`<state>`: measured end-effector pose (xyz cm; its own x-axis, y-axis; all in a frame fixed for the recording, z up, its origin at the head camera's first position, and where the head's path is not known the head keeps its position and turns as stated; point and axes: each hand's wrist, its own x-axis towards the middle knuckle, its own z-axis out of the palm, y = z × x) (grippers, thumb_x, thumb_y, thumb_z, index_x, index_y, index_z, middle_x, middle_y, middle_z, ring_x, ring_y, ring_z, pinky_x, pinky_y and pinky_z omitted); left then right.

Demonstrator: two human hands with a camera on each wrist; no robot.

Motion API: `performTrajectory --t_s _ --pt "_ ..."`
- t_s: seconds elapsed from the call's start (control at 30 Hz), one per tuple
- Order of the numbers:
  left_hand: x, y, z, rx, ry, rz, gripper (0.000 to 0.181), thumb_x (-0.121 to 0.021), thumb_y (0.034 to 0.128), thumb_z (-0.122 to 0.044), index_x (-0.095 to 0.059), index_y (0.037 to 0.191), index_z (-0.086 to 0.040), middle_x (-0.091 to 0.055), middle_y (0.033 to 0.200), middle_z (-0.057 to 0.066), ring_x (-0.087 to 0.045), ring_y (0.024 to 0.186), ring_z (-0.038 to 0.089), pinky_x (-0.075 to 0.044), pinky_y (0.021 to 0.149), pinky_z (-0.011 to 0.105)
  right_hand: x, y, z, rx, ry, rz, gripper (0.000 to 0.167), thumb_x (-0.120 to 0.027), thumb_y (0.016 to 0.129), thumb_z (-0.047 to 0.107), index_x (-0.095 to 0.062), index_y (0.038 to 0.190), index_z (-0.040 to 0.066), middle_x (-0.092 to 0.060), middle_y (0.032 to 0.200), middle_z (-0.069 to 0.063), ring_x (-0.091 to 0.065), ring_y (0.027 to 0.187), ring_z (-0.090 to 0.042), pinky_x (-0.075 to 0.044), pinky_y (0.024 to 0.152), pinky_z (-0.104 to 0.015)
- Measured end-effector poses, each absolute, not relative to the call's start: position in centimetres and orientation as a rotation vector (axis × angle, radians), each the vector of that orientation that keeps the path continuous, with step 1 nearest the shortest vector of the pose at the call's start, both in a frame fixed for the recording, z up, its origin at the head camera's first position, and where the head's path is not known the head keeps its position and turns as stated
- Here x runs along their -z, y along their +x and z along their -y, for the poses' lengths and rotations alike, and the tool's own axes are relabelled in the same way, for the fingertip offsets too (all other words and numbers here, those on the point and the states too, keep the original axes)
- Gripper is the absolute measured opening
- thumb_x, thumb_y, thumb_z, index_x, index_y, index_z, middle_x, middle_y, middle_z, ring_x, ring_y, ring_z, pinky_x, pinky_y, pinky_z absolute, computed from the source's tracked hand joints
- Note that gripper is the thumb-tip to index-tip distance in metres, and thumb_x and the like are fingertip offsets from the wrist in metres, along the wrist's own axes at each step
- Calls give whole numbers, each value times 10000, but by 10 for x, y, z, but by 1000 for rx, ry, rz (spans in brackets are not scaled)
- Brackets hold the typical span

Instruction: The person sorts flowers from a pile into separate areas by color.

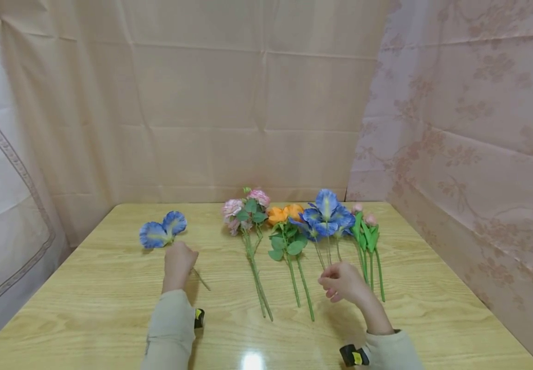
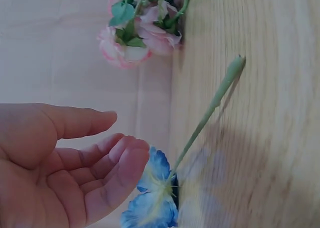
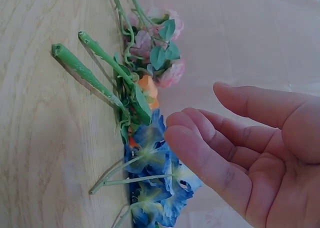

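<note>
At the left of the table lies a single blue artificial flower (image 1: 155, 235), its thin stem slanting toward the front. My left hand (image 1: 180, 262) hovers over that stem; the left wrist view shows loosely bent fingers (image 2: 115, 183) and a thumb apart from them, holding nothing. On the right, several blue flowers (image 1: 326, 218) lie bunched with their stems toward me. Near those stem ends is my right hand (image 1: 347, 282). Its fingers (image 3: 205, 158) are loosely curled, with a gap to the thumb and nothing between.
Pink ruffled flowers (image 1: 233, 208) and orange flowers (image 1: 285, 213) with green leaves lie between the hands on the wooden table (image 1: 95, 308). Pink flowers with thick green stems (image 1: 371, 239) lie at the right. Cloth curtains (image 1: 201, 103) hang behind and beside the table.
</note>
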<state>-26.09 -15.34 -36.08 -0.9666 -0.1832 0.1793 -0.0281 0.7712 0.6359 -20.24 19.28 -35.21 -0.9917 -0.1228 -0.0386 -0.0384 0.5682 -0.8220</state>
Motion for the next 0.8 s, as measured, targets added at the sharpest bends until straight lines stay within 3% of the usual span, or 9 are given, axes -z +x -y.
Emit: performTrajectory --t_s 0.17,0.33,0.6,0.8 --pt "365 -269 154 1167 224 2793 318 -485 762 32 -405 474 -76 -400 357 -4 -373 276 82 -356 348 225 355 -203 -194 1423 -161 -2676 105 -576 835 19 -600 857 -81 -562 662 -121 -572 546 -181 -503 495 -307" --pt "370 -273 155 1085 191 2893 213 -441 724 47 -532 532 53 -412 332 11 -389 267 95 -351 351 214 355 -203 -195 1434 -188 -2663 107 -576 836 22 -595 861 -80 -564 670 -121 -579 555 -189 -505 497 -314" --pt "378 -272 156 924 251 2991 91 -470 666 64 -542 617 39 -553 617 138 -495 484 208 -417 446 286 355 -202 -196 1454 -181 -2639 111 -577 836 27 -594 871 -77 -568 673 -131 -578 553 -189 -506 498 -321" --pt "386 -273 160 885 275 3003 67 -495 659 105 -549 660 65 -536 637 154 -508 541 241 -415 438 278 354 -201 -195 1453 -183 -2637 106 -573 839 22 -590 872 -76 -564 668 -124 -577 552 -185 -505 498 -319"
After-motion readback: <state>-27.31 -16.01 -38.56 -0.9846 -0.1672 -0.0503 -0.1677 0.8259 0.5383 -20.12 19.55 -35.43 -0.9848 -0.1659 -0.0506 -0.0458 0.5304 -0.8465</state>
